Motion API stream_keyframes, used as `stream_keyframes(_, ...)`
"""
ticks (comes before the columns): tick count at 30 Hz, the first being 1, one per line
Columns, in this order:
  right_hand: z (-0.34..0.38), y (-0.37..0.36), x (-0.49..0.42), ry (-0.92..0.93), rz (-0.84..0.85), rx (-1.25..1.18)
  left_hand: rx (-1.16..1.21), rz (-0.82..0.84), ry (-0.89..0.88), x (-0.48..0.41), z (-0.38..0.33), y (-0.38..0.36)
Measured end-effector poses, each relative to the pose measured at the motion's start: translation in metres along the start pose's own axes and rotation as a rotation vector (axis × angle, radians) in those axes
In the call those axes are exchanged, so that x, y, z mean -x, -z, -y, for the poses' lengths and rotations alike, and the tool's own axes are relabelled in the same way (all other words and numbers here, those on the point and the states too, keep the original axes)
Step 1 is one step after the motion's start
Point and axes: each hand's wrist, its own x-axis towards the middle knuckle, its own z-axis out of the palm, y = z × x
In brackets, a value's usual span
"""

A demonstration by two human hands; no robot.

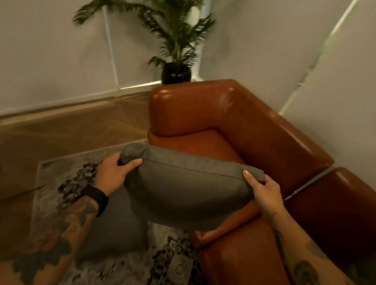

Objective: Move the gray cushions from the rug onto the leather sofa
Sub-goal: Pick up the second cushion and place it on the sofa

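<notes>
Now the gray cushion (187, 189) is hanging between both sets of fingers, left hand (112, 173) and right hand (264, 193) pinching its top corners, above the leather sofa (243, 127) edge; second cushion (116, 225) is lying below the left fingers on the rug (53, 176).

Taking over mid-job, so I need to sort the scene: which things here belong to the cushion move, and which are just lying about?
Part of the job:
- held gray cushion, gripped by left hand and right hand
- second gray cushion on the rug
- leather sofa

Just lying about:
- potted plant
- wood floor
</notes>
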Motion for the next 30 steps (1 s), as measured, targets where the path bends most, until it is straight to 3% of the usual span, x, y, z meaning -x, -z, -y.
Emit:
stream_keyframes(5, -0.015, 0.081, -0.008, 0.009, -0.191, 0.014, -0.099, 0.143, -0.101, -0.034, -0.057, -0.091)
stream_keyframes(13, -0.087, 0.215, -0.049, -0.203, -0.445, 0.006, -0.309, 0.399, -0.174, -0.072, -0.113, -0.293)
stream_keyframes(23, -0.167, 0.342, -0.131, -0.484, -0.585, 0.053, -0.515, 0.636, -0.234, -0.117, -0.143, -0.539)
stream_keyframes(30, -0.190, 0.378, -0.188, -0.531, -0.650, 0.063, -0.639, 0.658, -0.282, -0.157, -0.156, -0.638)
